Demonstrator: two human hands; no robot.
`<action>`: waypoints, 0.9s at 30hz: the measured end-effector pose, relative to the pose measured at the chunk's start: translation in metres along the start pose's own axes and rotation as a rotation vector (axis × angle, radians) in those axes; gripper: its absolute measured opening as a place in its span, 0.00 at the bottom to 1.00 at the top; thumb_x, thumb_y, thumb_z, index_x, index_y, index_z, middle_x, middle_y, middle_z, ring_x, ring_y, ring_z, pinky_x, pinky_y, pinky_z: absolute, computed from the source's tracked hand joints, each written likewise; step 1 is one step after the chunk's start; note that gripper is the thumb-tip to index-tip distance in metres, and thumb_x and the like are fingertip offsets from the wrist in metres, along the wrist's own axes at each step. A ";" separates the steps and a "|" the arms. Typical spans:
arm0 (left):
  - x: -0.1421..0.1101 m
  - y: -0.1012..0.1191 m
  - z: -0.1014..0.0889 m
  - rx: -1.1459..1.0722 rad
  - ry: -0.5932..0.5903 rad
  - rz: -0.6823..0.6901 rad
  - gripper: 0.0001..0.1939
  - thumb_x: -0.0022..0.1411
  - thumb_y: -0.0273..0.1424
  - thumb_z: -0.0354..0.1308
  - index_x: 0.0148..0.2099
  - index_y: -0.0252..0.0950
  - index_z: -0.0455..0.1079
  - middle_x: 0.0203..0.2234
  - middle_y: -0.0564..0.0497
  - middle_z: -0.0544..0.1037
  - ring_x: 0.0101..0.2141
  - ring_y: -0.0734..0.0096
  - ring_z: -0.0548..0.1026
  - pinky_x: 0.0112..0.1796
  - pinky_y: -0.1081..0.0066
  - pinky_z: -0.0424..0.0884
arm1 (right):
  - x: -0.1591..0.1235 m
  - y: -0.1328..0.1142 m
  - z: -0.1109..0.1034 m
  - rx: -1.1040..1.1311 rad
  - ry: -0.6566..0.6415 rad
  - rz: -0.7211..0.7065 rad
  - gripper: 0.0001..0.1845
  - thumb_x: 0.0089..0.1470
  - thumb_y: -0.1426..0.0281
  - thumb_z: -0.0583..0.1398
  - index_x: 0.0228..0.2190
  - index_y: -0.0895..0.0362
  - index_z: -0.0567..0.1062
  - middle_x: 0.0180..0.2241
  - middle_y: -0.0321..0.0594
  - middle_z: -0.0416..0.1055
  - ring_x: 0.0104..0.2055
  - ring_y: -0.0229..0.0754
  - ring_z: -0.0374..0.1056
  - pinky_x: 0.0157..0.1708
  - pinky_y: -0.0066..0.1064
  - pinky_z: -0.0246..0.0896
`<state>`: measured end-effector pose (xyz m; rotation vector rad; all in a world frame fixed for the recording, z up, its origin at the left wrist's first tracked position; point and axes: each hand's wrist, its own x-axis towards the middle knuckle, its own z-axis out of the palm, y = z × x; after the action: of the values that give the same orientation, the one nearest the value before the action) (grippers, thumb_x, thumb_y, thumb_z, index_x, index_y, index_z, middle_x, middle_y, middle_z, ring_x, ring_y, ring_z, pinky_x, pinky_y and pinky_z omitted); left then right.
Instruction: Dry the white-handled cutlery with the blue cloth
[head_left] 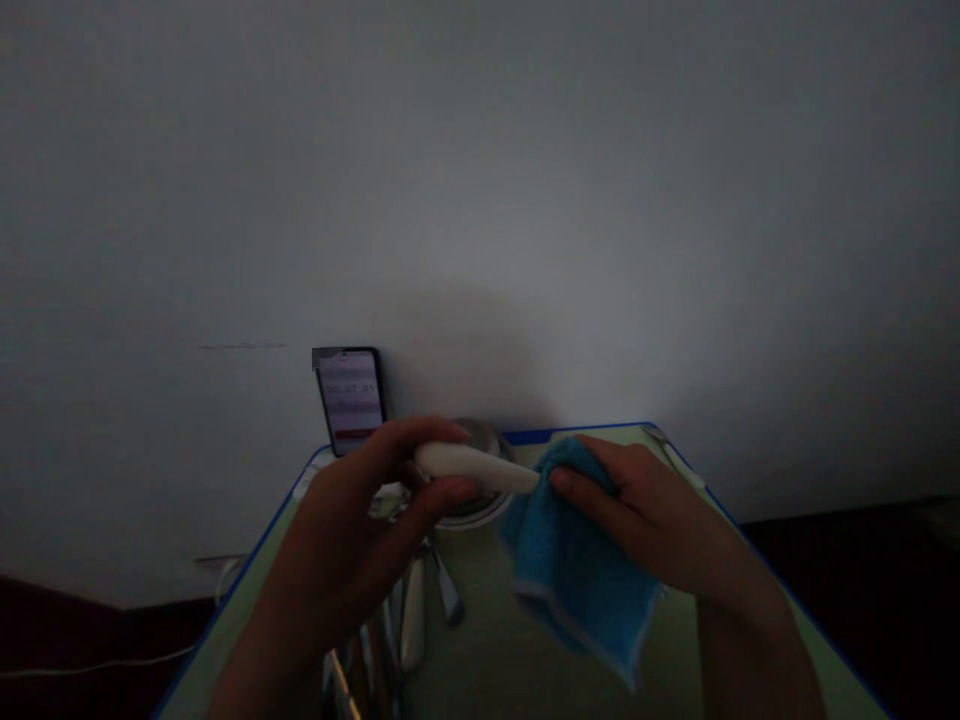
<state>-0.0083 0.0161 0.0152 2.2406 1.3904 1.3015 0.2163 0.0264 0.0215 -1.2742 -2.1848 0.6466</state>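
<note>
My left hand [375, 510] is closed around the thick end of a white-handled utensil [476, 468], thumb below and fingers above. The white handle lies nearly level and narrows to the right. Its thin end runs into a blue cloth [577, 580], which hides whatever part lies beyond. My right hand [645, 510] pinches the cloth around that end, with the rest of the cloth hanging down. Behind the handle is a round bowl [476, 517], partly covered by my hands.
Several pieces of cutlery [412, 610] lie on the table [480, 660] by my left forearm, some with white handles. Another white-handled utensil [679, 460] rests at the back right corner. A phone [351, 400] leans against the wall [480, 200] at the back left.
</note>
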 end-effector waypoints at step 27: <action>0.005 -0.004 0.025 -0.910 0.114 -0.039 0.07 0.64 0.28 0.49 0.44 0.43 0.60 0.33 0.53 0.70 0.34 0.65 0.75 0.41 0.62 0.72 | 0.001 0.013 0.000 0.047 -0.057 -0.113 0.13 0.58 0.63 0.54 0.26 0.57 0.68 0.30 0.34 0.64 0.33 0.34 0.61 0.34 0.28 0.54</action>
<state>0.0090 0.0291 0.0008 1.5205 0.6265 1.6177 0.2240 0.0326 0.0136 -1.1120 -2.2563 0.6923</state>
